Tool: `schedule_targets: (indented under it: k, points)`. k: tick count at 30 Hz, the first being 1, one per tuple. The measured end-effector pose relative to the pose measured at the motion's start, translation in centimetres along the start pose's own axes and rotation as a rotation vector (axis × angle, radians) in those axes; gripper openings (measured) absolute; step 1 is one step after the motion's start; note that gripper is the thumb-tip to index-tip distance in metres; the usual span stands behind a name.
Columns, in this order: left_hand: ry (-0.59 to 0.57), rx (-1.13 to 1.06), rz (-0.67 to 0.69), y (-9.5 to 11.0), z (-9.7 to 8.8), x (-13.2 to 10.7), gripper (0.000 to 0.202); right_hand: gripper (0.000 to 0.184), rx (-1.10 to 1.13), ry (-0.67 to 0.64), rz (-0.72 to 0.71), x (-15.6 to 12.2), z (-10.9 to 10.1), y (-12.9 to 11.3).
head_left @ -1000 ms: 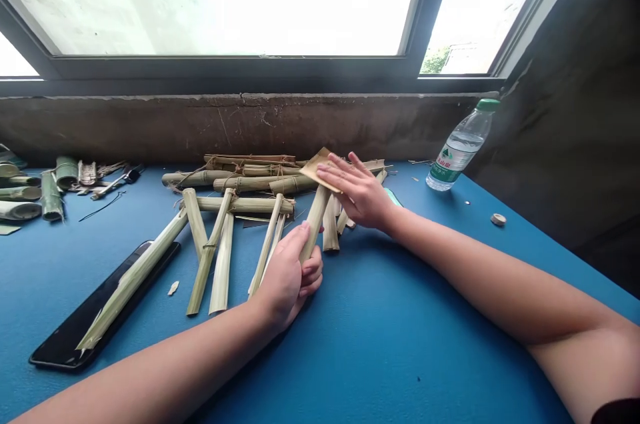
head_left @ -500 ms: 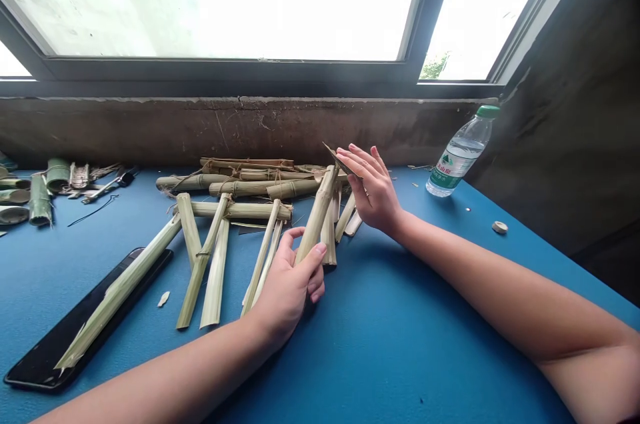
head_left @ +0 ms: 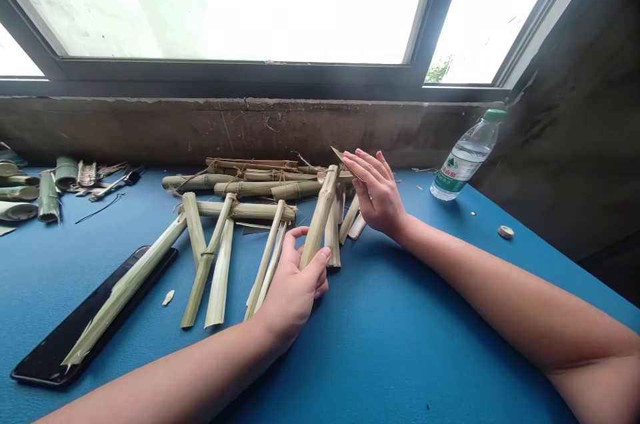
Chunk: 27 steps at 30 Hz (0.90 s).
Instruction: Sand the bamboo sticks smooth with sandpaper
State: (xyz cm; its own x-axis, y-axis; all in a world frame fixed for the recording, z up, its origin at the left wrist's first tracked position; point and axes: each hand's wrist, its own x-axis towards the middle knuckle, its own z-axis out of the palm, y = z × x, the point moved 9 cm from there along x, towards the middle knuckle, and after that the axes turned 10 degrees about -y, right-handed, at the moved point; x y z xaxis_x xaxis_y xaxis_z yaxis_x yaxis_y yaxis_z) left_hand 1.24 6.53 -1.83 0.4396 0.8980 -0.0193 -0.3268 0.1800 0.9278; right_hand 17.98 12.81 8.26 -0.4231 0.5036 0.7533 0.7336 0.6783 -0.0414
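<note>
My left hand (head_left: 299, 284) is closed around the lower part of a split bamboo piece (head_left: 320, 214), which tilts up and away to the right. Close to its upper end, my right hand (head_left: 376, 192) has its fingers stretched together over a thin brown sheet (head_left: 345, 159) that looks like sandpaper, with the thumb below. The sheet's edge shows beyond the fingertips; whether it touches the bamboo is hard to tell. Left of my left hand, several bamboo strips (head_left: 219, 277) lie against a bamboo crosspiece (head_left: 245, 211).
Tied bamboo lengths (head_left: 240, 189) lie near the wall. A long bamboo strip (head_left: 127, 291) rests across a black phone (head_left: 45, 357). At right stand a water bottle (head_left: 463, 161) and a small pale disc (head_left: 505, 232). Cut bamboo tubes (head_left: 49, 197) are at far left on the blue table (head_left: 390, 344).
The whole view has shifted slightly, so everything sits a little further right. The sheet under my right hand is tilted a bit differently. Both hands keep their holds.
</note>
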Motion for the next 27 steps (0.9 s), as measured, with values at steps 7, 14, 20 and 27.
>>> schedule_targets:
  k: [7,14,20,27]
  points:
    - [0.013,-0.128,-0.002,0.3,0.2,-0.1,0.044,0.071,-0.077,-0.197,-0.501,-1.1,1.0,-5.9]
    - [0.023,-0.234,-0.034,0.5,0.2,-0.1,0.027,0.066,0.073,-0.217,-0.399,-0.9,1.6,-6.5]
    - [-0.004,-0.253,-0.074,0.2,0.4,-0.1,0.034,0.051,0.254,0.037,-0.006,-0.2,0.2,-0.9]
    - [-0.079,-0.119,-0.088,0.4,1.0,-0.1,0.023,0.059,0.034,-0.197,-0.205,-0.2,1.8,-3.0]
